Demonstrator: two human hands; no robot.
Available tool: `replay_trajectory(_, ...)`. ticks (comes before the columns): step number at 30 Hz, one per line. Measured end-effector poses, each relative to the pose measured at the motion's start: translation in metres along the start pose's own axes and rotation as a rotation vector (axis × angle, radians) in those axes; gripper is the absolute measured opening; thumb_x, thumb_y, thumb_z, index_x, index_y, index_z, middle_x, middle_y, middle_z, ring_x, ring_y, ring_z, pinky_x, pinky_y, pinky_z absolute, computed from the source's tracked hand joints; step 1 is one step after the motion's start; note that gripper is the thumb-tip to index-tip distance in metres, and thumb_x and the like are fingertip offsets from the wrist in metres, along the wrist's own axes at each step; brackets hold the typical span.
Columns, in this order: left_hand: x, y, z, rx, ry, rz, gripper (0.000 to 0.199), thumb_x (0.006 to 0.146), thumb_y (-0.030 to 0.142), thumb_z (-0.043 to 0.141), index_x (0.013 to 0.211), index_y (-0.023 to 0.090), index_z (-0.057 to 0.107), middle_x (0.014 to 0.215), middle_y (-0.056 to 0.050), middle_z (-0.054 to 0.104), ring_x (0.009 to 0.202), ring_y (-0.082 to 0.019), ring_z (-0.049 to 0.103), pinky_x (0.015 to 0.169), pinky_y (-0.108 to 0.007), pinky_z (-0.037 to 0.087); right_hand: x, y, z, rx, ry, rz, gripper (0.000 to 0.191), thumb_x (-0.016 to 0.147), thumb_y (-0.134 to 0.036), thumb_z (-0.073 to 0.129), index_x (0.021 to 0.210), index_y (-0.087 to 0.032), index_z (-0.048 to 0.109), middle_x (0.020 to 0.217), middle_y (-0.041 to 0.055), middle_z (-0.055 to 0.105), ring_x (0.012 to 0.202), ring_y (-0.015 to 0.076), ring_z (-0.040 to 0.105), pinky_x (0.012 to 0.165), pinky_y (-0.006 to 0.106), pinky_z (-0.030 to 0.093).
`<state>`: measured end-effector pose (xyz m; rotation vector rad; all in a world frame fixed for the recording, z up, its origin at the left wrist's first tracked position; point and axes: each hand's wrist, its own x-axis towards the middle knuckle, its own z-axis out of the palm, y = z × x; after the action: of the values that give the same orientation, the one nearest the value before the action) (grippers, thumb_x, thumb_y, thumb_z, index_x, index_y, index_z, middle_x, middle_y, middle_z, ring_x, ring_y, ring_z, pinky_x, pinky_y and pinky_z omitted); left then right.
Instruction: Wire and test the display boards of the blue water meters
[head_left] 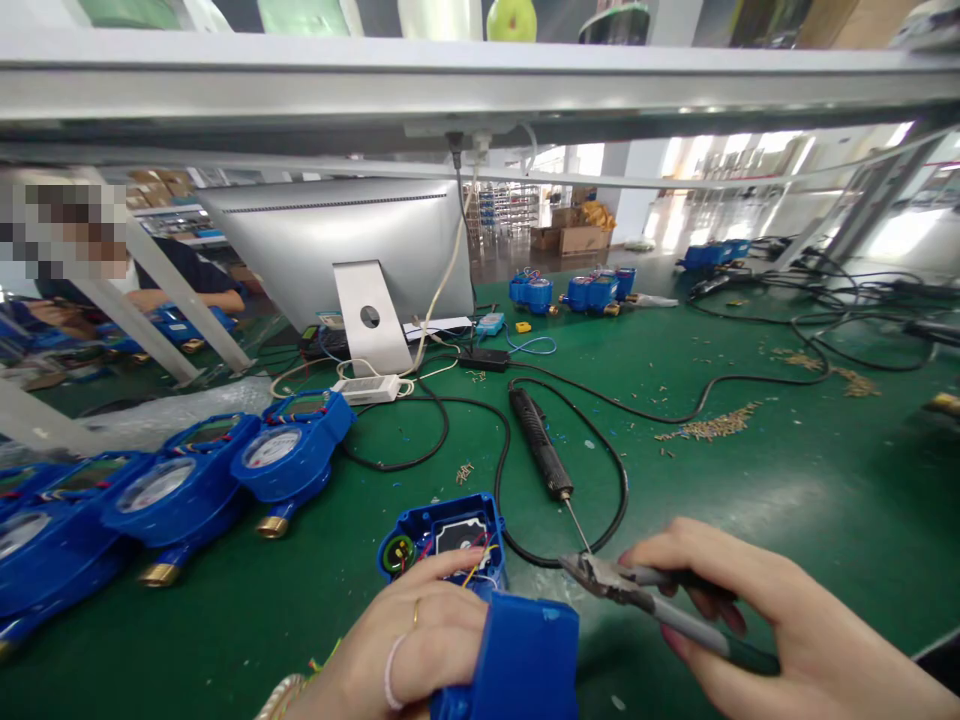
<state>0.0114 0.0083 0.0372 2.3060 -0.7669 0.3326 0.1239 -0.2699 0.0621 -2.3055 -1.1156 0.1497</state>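
Observation:
In front of me lies an opened blue water meter point(442, 515), its inside showing a round green part, a dark box and thin coloured wires. My left hand point(420, 630) grips the meter's body, one finger reaching over the wires. A blue cover-like part point(529, 655) sticks up beside that hand; how it joins the meter is hidden. My right hand point(750, 610) is wrapped round the grey handles of a pair of pliers point(600, 578), whose jaws point left towards the meter without touching it. Just beyond the jaws lies a black electric screwdriver point(541, 445) with its bit towards me.
Several blue water meters point(289, 445) stand in a row at left. Behind is a silver monitor point(345, 250); more meters point(592, 292) sit further back. Loose screws point(712, 425) and black cables point(705, 405) lie on the green table point(675, 480). A co-worker point(180, 285) sits across. A shelf point(480, 85) runs overhead.

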Motion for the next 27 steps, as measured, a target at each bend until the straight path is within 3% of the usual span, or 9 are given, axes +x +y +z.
replay_trajectory(5,0.002,-0.001,-0.003,0.014,-0.024,0.034,0.027,0.095,0.023,0.046,0.122,0.025,0.053,0.105,-0.005,0.073,0.105,-0.017,0.066,0.11,-0.043,0.04,-0.007,0.009,-0.001,-0.14,0.068,-0.112,0.057,0.08,-0.022,0.06,0.131,-0.036,0.041,0.125,-0.0017,0.054,0.11,0.0149,0.058,0.089,0.017,0.051)
replay_trajectory(9,0.008,0.001,-0.008,0.016,-0.052,0.11,0.027,0.096,0.019,0.042,0.121,0.026,0.051,0.109,-0.004,0.072,0.109,-0.016,0.064,0.112,-0.044,0.036,-0.014,0.014,-0.005,-0.19,0.059,-0.184,0.062,0.08,-0.03,0.066,0.136,-0.036,0.039,0.13,0.0003,0.05,0.11,0.0166,0.059,0.09,0.016,0.05)
replay_trajectory(12,0.009,0.002,-0.011,0.037,-0.05,0.13,0.027,0.096,0.02,0.043,0.122,0.024,0.051,0.111,-0.005,0.072,0.111,-0.016,0.063,0.113,-0.043,0.033,-0.018,0.017,-0.005,-0.17,0.045,-0.152,0.06,0.082,-0.032,0.065,0.137,-0.037,0.04,0.133,0.0008,0.048,0.113,0.0186,0.058,0.093,0.02,0.05)
replay_trajectory(17,0.008,0.004,-0.013,0.089,-0.047,0.15,0.024,0.097,0.021,0.04,0.115,0.023,0.056,0.11,-0.005,0.073,0.112,-0.016,0.062,0.114,-0.042,0.032,-0.019,0.021,-0.005,-0.088,-0.056,-0.038,0.057,0.084,-0.034,0.063,0.137,-0.039,0.042,0.136,0.0016,0.046,0.12,0.023,0.052,0.1,0.03,0.047)
replay_trajectory(21,0.007,0.002,-0.009,0.165,-0.033,0.182,0.024,0.098,0.022,0.039,0.11,0.023,0.06,0.108,-0.002,0.073,0.115,-0.015,0.061,0.115,-0.042,0.031,-0.017,0.017,-0.011,-0.018,-0.167,-0.013,0.054,0.079,-0.03,0.068,0.13,-0.039,0.052,0.132,0.0004,0.051,0.117,0.0232,0.055,0.099,0.029,0.047)
replay_trajectory(27,0.0,-0.009,0.007,0.246,0.092,0.31,0.029,0.099,0.024,0.039,0.111,0.03,0.065,0.108,0.003,0.073,0.119,-0.015,0.057,0.117,-0.043,0.027,-0.013,0.016,-0.014,0.11,-0.273,-0.083,0.056,0.075,-0.022,0.071,0.128,-0.036,0.056,0.128,0.0034,0.054,0.112,0.0236,0.058,0.095,0.027,0.049)
